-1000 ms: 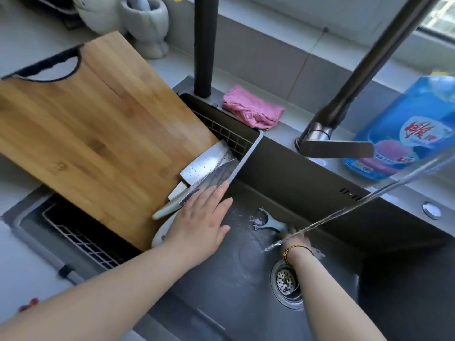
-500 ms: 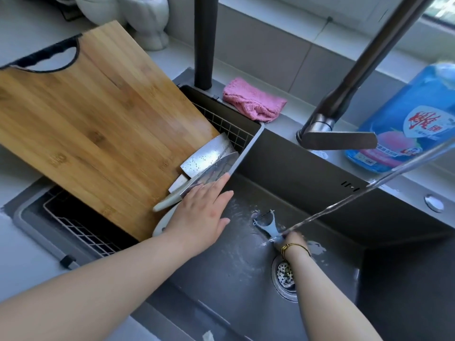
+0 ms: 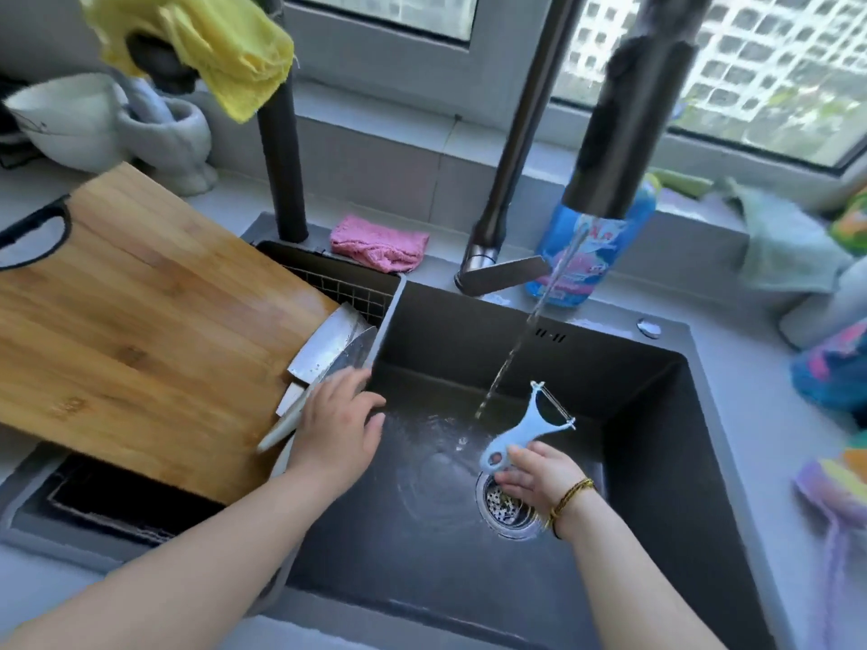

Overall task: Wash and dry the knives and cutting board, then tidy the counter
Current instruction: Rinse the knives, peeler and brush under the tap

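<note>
Knives [image 3: 328,349] lie stacked at the sink's [image 3: 469,579] 9 o'clock rim. Their blades rest on the low corner of the cutting board [image 3: 140,330], pale handles pointing twd 7 o'clock. L hand [image 3: 335,424] lies over them, fingers fairly straight, pressing rather than gripping. R hand [image 3: 539,476] pinches the tail of a light-blue peeler [image 3: 520,429] and holds it up just beside the water stream [image 3: 516,344], above the drain [image 3: 506,509], blade end twd 1 o'clock.

Handling, my guess: blades are stiff steel, prob wet and slick, edges sharp. Take each by the handle, one at a time, never across the blade. Broad cleaver looks the heavier of the two. Board is big, rigid bamboo, likely heavy and slippery once wet. It sits tilted over the drain basket, so needs 2 hands: one at the black cut-out grip at 10 o'clock, one under the low edge. Peeler is light plastic, no issue.
</note>
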